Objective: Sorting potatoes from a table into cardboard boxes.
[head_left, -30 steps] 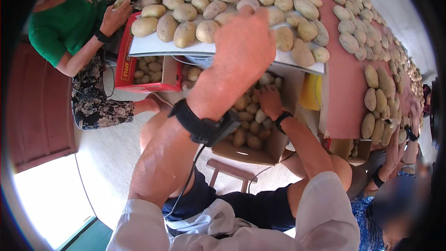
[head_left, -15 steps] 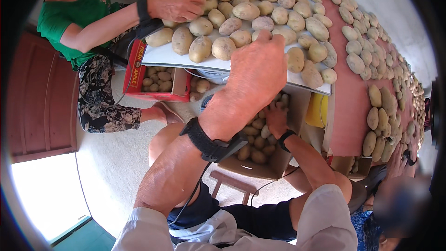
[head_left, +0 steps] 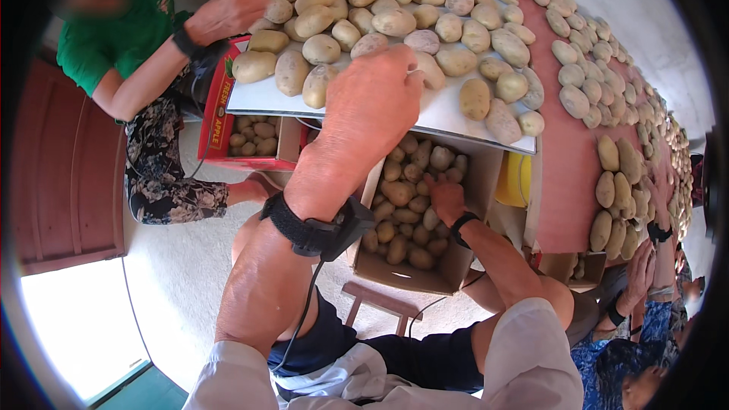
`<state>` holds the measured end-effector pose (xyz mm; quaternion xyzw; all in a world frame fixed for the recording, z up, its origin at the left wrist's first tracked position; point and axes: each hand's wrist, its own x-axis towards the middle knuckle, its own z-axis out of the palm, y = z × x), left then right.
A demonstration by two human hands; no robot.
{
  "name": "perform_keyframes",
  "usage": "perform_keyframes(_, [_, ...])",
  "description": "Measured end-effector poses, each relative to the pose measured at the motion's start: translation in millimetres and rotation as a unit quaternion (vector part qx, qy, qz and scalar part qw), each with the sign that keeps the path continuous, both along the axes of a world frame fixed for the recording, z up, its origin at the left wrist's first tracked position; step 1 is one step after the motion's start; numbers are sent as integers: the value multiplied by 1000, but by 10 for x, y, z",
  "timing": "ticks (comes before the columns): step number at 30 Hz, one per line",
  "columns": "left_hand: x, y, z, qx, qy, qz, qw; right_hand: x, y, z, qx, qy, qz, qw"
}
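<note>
My left hand reaches over the near edge of the white tabletop. Its fingers are bent and closed around the left end of a pale potato, and the hand covers part of the front row. Lower down, my right hand is inside an open cardboard box beneath the table edge. Its fingers look apart and touch the potatoes in the box; some fingertips are hidden among them. Many loose potatoes cover the tabletop.
Across to the left, a co-worker's hand is beside the potatoes. A red box with potatoes stands below. A yellow container is beside my box. More potatoes lie on the reddish surface. Other people sit at the lower right.
My left hand has moved left along the table edge, uncovering more of the box. My right hand stays among the box's potatoes. The co-worker's hand has drawn back left from the potatoes.
</note>
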<state>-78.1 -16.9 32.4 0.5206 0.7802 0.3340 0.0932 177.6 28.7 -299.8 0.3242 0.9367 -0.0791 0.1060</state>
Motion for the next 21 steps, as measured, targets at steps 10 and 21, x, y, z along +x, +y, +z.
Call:
perform_keyframes(10, [-174, 11, -80, -42, -28, 23, 998, -97, 25, 332, -174, -26, -127, 976])
perform_keyframes(21, [-206, -20, -93, -71, -31, -14, 997, -163, -295, 622, -423, 233, -315, 817])
